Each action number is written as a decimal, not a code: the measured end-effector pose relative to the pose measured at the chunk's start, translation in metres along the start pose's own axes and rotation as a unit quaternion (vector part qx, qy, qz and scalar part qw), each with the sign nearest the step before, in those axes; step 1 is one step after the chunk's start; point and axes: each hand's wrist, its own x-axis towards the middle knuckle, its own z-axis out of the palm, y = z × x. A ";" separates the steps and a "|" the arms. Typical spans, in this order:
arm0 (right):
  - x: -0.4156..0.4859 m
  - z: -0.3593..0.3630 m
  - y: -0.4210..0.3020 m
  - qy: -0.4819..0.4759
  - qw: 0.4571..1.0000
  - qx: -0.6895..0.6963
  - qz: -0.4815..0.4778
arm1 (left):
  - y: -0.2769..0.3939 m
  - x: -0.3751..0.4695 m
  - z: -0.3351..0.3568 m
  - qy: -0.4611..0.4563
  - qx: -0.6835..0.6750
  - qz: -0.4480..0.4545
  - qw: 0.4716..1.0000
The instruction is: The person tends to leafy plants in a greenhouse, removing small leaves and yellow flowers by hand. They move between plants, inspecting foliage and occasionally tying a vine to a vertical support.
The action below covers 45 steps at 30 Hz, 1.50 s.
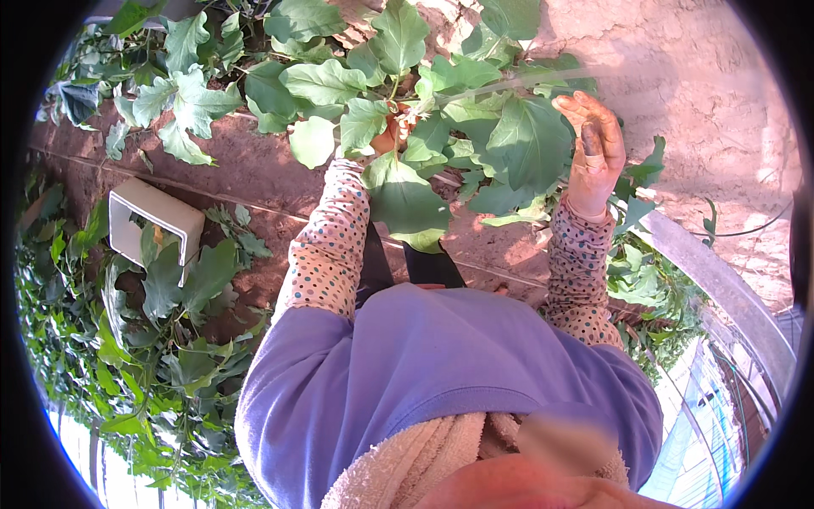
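My left hand (pixel 389 135) is among the broad lobed leaves of a plant that looks like eggplant (pixel 394 89), close to its central stem. Leaves cover much of this hand, so its grip is unclear. A small pale flower or shoot (pixel 404 122) shows beside its fingers. To the right, my right hand (pixel 591 143) is raised beside a large leaf (pixel 531 143), fingers partly bent and nothing seen in it. Its skin is soil-stained, and one finger has a dark tip with a pale wrap below. Dotted sleeves cover both forearms.
An off-white plastic container (pixel 156 219) lies tipped among leaves at the left. A thin line (pixel 267 207) crosses the reddish soil. Dense foliage (pixel 127 356) fills the lower left. On the right are a cracked earthen surface (pixel 706 95) and a curved pale band (pixel 731 280).
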 end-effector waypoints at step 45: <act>0.014 -0.044 0.142 -0.065 0.974 0.002 0.216 | -0.099 0.149 0.000 0.432 0.880 0.166 0.109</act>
